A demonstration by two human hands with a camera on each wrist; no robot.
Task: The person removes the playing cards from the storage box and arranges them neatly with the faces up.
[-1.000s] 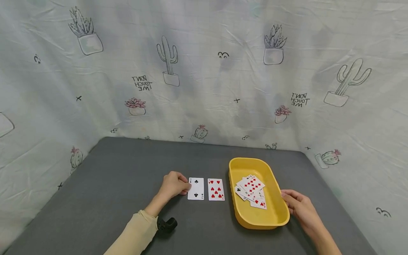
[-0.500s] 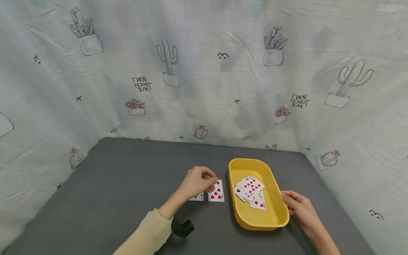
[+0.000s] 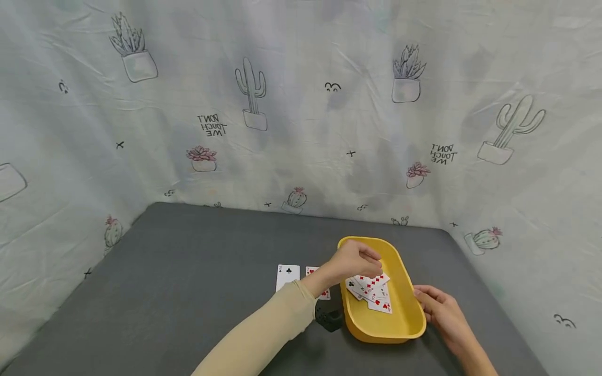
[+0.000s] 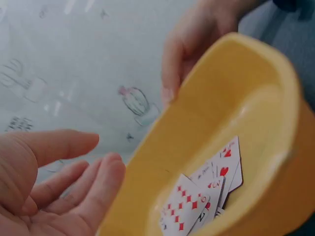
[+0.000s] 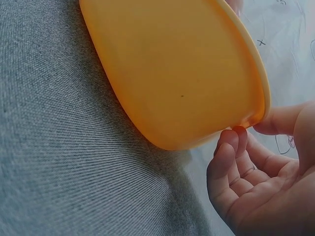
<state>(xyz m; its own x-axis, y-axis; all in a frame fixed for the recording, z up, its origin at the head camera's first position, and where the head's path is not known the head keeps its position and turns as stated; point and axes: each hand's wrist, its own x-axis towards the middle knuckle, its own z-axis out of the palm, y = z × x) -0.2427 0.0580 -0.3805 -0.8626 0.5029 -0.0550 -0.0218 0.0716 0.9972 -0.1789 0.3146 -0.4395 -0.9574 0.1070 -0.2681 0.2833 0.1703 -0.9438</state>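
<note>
Pale cactus-print sheeting [image 3: 296, 120] lines 3 sides of a grey tabletop [image 3: 178, 271].

This looks like a curtained-off tabletop booth; whether it stands in a home, an office or a lab cannot be told. A pale, creased cloth [image 3: 291, 31] fills the upper part of the frame and comes down at both sides, closing in a grey table [image 3: 211, 250] across the lower part. Printed plants, such as the cactus drawing [image 3: 251, 94] left of top centre, give a homely look, and reversed lettering [image 3: 443, 153] shows at centre right.
</note>
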